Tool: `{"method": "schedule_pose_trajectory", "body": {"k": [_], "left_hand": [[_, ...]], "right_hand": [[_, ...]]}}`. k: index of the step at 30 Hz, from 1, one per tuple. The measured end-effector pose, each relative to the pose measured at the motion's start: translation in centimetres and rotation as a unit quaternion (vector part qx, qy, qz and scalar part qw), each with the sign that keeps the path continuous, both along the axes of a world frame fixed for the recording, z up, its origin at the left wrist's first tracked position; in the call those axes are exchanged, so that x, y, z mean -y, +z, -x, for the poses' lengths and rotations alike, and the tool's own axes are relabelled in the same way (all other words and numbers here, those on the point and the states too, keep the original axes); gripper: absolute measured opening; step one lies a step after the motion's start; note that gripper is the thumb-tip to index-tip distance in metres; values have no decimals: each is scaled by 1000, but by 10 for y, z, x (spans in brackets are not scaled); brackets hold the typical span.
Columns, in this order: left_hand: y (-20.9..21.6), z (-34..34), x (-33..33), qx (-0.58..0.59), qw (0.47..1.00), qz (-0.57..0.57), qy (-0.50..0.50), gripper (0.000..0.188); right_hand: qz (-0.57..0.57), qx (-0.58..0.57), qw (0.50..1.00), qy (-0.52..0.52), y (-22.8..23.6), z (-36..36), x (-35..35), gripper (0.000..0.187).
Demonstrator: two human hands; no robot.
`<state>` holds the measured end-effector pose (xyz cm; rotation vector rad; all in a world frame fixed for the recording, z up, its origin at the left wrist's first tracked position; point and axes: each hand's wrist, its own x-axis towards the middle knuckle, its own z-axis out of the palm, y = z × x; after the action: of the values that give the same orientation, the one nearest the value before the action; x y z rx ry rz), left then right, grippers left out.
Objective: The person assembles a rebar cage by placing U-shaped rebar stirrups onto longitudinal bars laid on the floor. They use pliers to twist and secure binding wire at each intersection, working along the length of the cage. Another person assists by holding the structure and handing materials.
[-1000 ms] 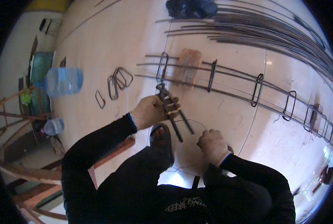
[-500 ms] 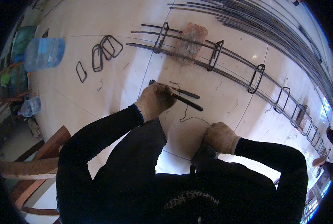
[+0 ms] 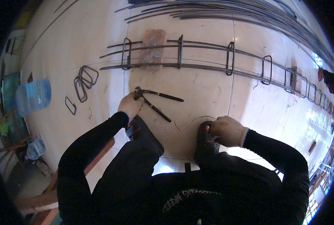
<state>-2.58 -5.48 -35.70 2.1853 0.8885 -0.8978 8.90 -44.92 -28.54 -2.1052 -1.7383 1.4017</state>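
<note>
My left hand [image 3: 131,106], in a pale work glove, has its fingers closed at the jaw end of a pair of pincers [image 3: 157,108]. The pincers' two dark handles spread apart toward the right, just above or on the tiled floor. My right hand [image 3: 227,131], also gloved, is closed beside my right foot. From it a thin tie wire [image 3: 191,120] curves leftward over the floor. The wire's end inside the glove is hidden. Beyond both hands lies a long rebar cage [image 3: 204,66] with stirrups around its bars, propped on a brick [image 3: 153,39].
Loose stirrups [image 3: 80,87] lie at the left, near a large water bottle [image 3: 34,98]. A bundle of long steel rods [image 3: 227,11] stretches along the far side. Another brick [image 3: 296,79] supports the cage at the right. Wooden beams [image 3: 43,200] stand at lower left.
My left hand has moved left and nearer with the pincers, whose handles now spread wider. My right hand has shifted slightly right. The whole view has turned, so the cage appears more level.
</note>
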Motion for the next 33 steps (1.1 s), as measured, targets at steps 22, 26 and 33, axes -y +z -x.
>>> {"method": "schedule_pose_trajectory", "body": {"k": [22, 26, 33], "left_hand": [[61, -127, 137, 165, 907, 334, -194, 20], [75, -114, 152, 83, 899, 430, -17, 24], [83, -107, 149, 208, 865, 456, -20, 24]], "right_hand": [[-329, -134, 779, -517, -30, 64, 26, 22], [-236, -53, 643, -727, -8, 10, 15, 24], [-225, -244, 601, -727, 38, -34, -9, 39]]}}
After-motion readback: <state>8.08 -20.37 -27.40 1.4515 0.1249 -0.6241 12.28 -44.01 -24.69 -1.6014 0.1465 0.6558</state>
